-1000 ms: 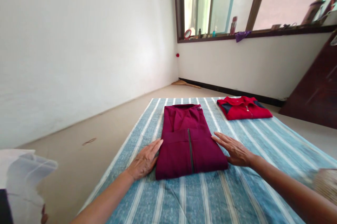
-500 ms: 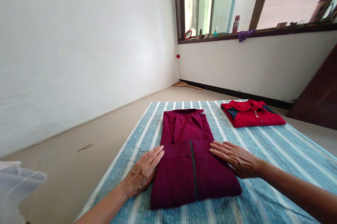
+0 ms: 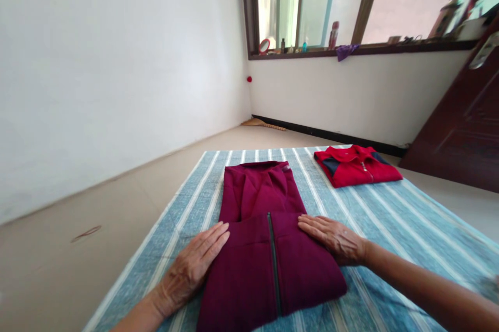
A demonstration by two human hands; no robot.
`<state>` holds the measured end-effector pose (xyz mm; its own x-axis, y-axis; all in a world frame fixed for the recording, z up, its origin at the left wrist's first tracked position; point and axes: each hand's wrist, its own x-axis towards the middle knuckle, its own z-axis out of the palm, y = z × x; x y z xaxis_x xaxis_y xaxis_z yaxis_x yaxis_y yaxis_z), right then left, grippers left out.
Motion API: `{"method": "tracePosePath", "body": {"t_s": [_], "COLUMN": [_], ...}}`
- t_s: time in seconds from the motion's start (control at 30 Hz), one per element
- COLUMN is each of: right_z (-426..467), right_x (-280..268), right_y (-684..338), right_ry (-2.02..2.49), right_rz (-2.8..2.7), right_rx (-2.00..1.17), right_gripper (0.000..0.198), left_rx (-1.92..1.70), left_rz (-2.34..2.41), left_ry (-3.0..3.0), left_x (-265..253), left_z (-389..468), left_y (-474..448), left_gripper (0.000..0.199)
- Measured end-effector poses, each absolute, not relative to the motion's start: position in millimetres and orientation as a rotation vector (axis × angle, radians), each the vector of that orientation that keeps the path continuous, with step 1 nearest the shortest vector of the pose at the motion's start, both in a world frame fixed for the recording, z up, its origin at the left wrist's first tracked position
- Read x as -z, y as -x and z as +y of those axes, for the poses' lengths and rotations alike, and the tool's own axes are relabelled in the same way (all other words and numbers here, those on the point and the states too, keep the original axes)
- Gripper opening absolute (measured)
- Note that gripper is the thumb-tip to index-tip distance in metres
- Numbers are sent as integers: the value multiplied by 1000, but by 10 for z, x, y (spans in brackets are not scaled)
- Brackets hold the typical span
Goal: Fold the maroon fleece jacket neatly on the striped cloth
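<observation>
A folded maroon zip garment (image 3: 265, 249) lies on a blue-and-white striped mat (image 3: 390, 228) on the floor. My left hand (image 3: 193, 267) rests flat, fingers together, against the garment's left edge. On the right edge, over the folded-up lower half, my right hand (image 3: 333, 238) lies flat. Neither hand grips anything. A second garment, red with dark panels (image 3: 356, 166), sits folded at the mat's far right corner.
White walls stand to the left and ahead. A window sill (image 3: 351, 50) carries small bottles, a round mirror and a purple cloth. A dark wooden door (image 3: 463, 129) is at the right. A broom (image 3: 263, 123) lies by the far wall on the beige floor.
The maroon garment now lies closer to me and lower in view, and both hands have slid slightly onto its edges. The white fabric at the lower left has left the view.
</observation>
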<state>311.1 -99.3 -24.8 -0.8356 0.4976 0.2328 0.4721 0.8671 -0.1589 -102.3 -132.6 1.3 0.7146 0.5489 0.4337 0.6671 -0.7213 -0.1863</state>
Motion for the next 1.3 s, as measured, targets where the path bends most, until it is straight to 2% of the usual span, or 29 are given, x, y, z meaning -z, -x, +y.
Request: {"method": "tracePosePath", "body": {"t_s": [0.37,0.53,0.73,0.97,1.1,1.3], "right_z": [-944,-894,-869,-842,-860,-881], "right_x": [250,217,152,275,402,397], "right_y": [-3115,-3131,-3165,-3173,-3124,-3047], "right_ry": [665,605,539,600,671,643], "right_rz": [-2713,-2696,-2720,-2606,-2487,-2353], "right_rx": [-252,-287,-319,-371,-440,-506], "right_gripper": [66,70,74,78,69,48], "left_rx": [639,675,630,755,850,631], "left_rz": [-1078,-1482,-1863,-1968,-1929,-1741], "left_ry": [2976,3114,3196,3260,3261,3221], "left_x": [-36,-108,-294,-466,-463,-404], "left_z": [-1214,-1209,-1182,-1051,-1008,-1145], "left_y": [985,943,851,774,785,823], "left_gripper": [57,46,43,35,33,36]}}
